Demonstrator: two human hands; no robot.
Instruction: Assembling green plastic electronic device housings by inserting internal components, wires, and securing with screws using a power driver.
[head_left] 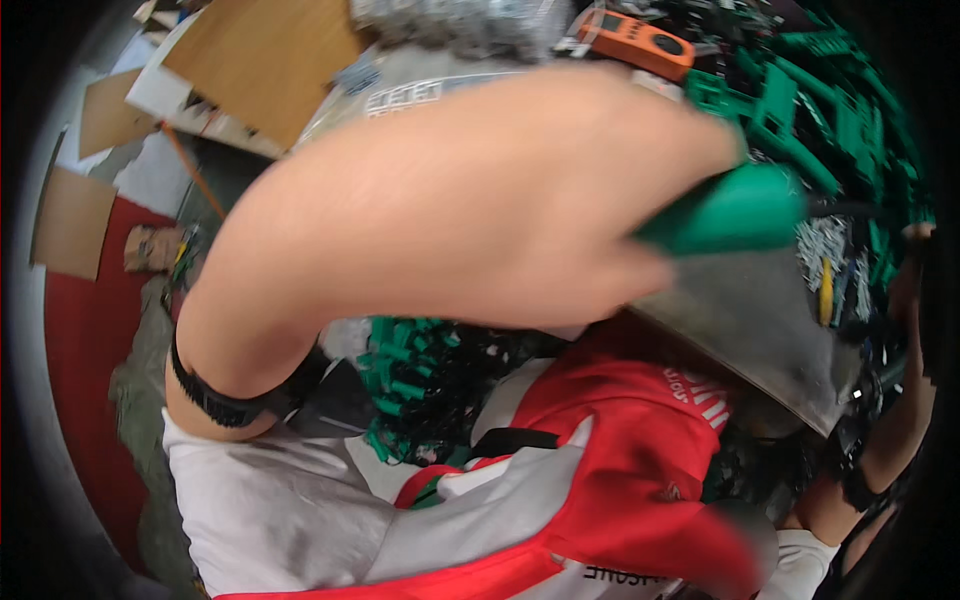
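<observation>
Green piece point(740, 208), blurred, is at the right, above the grey tabletop point(745, 310); left hand point(610, 185) is clamped around it. Judged risks: a slack grip could drop it among the small metal pieces point(822, 245) to its right; a wide swing could strike the orange meter point(640, 45) or heaped green parts point(790, 110) beyond. Right hand point(916, 245), at the right rim: finger state cannot be determined

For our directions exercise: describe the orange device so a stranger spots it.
The left hand crosses the middle, holding a green piece. Above it, near the picture's top, lies a boxy device with a round dial; its orange colour sets it apart from the green frames to its right.
</observation>
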